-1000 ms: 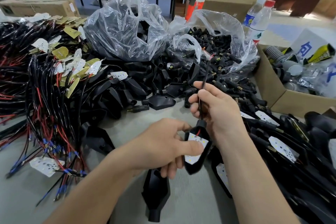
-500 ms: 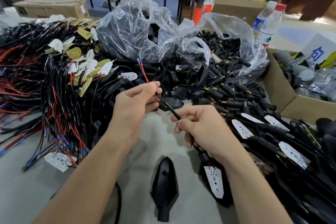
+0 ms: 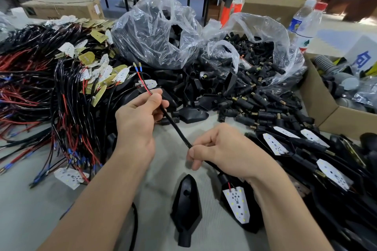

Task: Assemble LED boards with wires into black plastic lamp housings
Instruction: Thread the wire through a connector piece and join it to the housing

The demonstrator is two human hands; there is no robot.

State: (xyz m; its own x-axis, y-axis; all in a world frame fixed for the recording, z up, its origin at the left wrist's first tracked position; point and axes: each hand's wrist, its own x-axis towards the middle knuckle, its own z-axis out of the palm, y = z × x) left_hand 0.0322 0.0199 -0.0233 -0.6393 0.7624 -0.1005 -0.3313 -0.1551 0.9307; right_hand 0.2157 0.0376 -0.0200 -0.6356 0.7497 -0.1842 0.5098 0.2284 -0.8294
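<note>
The left hand [image 3: 136, 124], which a second ago steadied the housing, now pinches the sleeved wire [image 3: 175, 126] near its bare leads; the right hand [image 3: 222, 149] pinches it lower, drawing it taut, so the LED board [image 3: 236, 204] looks seated in its black housing [image 3: 252, 228] on the counter [image 3: 159, 189]

— Where can we pass?
— Bare grey table [image 3: 24, 220] opens at seven o'clock. Wire bundles [image 3: 40, 91] crowd our nine, bagged housings [image 3: 155, 36] twelve, finished lamps [image 3: 326, 169] three. A loose housing [image 3: 186, 206] lies at six.
</note>
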